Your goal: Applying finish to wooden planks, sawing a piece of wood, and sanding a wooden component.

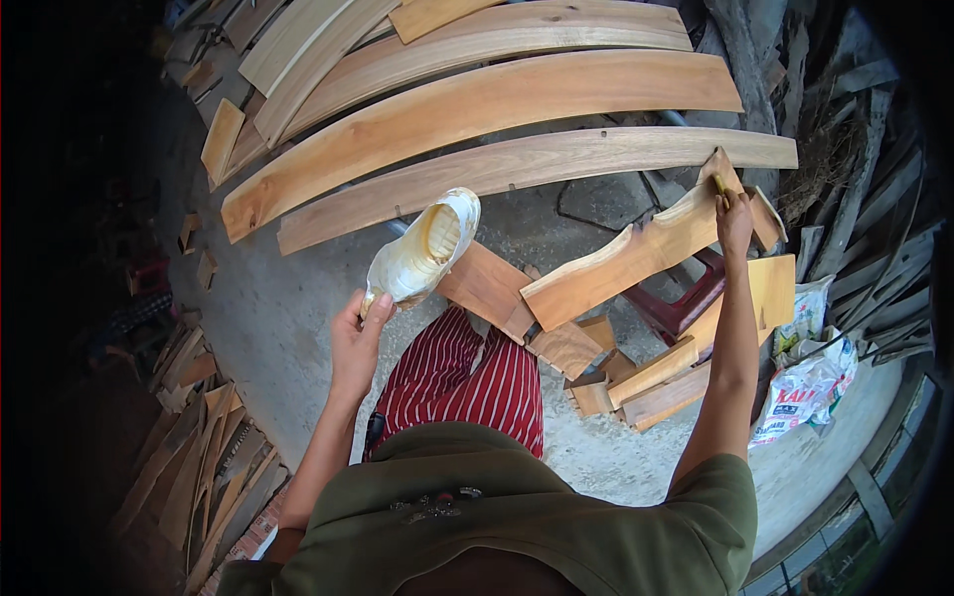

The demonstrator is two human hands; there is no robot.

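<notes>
In my left hand [358, 333] is a cut-open white plastic jug [402, 260], held by its narrow end with the opening tilted up. A yellowish coating shows on its inside wall. My right hand [733, 217] is stretched forward, its fingers closed on a slim brush-like tool [719, 183] with a yellowish handle; its working end is too small to make out. The tool is at the far right end of a wooden board [626, 260] with a wavy edge. That board lies slanted above a dark red plastic stool [691, 298].
Several long planks [497, 99] lie side by side ahead. Short wood offcuts [596, 382] lie near my legs, beside a reddish board [492, 288]. A white printed sack [810, 382] and grey scrap wood [865, 189] are at the right. More scrap strips [214, 467] lie at the left.
</notes>
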